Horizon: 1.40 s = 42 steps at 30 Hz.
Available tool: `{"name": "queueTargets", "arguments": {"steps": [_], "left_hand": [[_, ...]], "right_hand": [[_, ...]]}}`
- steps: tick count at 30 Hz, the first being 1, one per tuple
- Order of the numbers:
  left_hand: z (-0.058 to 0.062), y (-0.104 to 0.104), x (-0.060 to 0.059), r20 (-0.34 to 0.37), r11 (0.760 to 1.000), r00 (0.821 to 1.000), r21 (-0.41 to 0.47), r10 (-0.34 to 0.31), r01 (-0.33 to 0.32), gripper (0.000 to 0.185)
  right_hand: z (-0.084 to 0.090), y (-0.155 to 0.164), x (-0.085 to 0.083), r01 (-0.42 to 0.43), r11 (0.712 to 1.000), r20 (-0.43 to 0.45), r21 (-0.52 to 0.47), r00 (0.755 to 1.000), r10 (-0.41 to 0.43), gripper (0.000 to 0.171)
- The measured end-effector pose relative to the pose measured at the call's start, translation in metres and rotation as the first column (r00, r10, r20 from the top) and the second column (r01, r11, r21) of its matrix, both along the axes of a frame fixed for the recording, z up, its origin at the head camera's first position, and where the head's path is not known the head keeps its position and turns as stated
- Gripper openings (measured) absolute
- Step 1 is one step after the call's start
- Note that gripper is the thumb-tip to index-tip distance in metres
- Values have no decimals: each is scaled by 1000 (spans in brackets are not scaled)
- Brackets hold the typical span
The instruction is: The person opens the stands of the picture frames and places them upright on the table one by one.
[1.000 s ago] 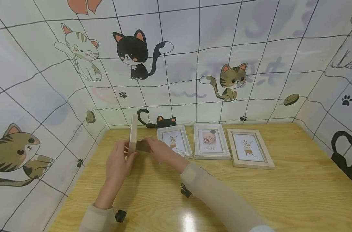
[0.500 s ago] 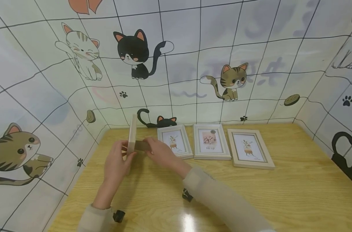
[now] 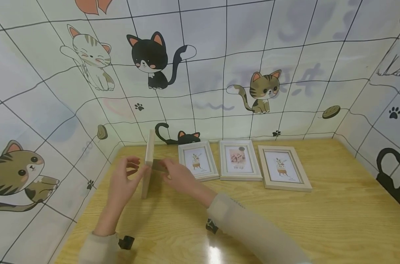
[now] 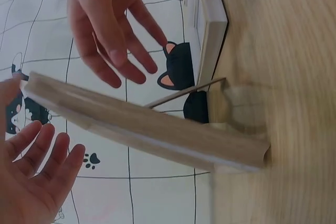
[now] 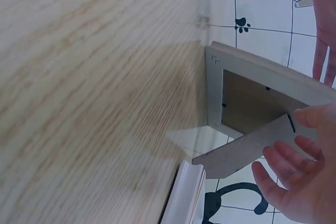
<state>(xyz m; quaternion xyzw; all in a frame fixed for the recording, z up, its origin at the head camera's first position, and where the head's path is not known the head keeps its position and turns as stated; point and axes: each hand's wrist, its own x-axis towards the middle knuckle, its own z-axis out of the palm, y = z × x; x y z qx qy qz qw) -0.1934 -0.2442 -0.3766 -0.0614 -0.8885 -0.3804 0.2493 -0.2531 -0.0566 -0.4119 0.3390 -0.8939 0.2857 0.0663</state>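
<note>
Four picture frames are on the bench (image 3: 335,205). Three flat frames (image 3: 240,160) lie face up in a row near the back wall. One upright frame (image 3: 148,165) stands on its edge at the left end of that row, its back stand (image 3: 160,165) swung out. The left hand (image 3: 122,185) is spread open with fingers straight, just beside the frame's front; contact cannot be determined. The right hand (image 3: 180,178) is loosely open, fingers at the stand.

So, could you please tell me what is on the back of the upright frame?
A brown backing board and a fold-out stand, touched by the right hand, show on the upright frame. Its front is hidden.
</note>
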Motion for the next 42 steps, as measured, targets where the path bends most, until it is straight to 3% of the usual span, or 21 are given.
{"name": "queueTargets", "arguments": {"steps": [7,13,22,33,42], "left_hand": [[7,-20,-21,15,998,999,51,41,-42,39],[1,-36,-50,103,1000,995,23,-9,6,43],[-22,-52,-83,293,993,950,-5,-110,117,46],[-47,-55,-105,382,984,908,26,-171,174,48],[-58,-50,-117,372,974,900,70,-225,214,49]], "right_hand": [[0,-6,6,-21,1000,34,-3,999,21,39],[0,-13,13,-7,1000,106,-12,994,9,40],[-1,-21,24,27,999,126,-20,992,-25,35],[-10,-31,24,4,999,127,-52,992,3,25],[-13,-36,25,14,999,112,-33,994,-10,19]]}}
